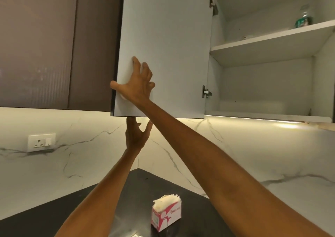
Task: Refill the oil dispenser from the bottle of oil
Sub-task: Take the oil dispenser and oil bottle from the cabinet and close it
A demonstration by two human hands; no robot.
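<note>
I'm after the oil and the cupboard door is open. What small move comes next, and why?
Probably let the right hand leave the door and reach for the bottle on the upper shelf. It is the only bottle showing, though too blurred to confirm as oil.

Open white cabinet door [166, 46]: smooth matt laminate. Brown doors on left [54, 42]: fine ribbed texture, slight sheen. Metal hinges [206, 91], shiny. White marble-look backsplash w/ grey veins [253, 155], polished. Black countertop [137, 200] glossy. Red-white paper tissue pack [165, 214], crinkly plastic wrap.
</note>
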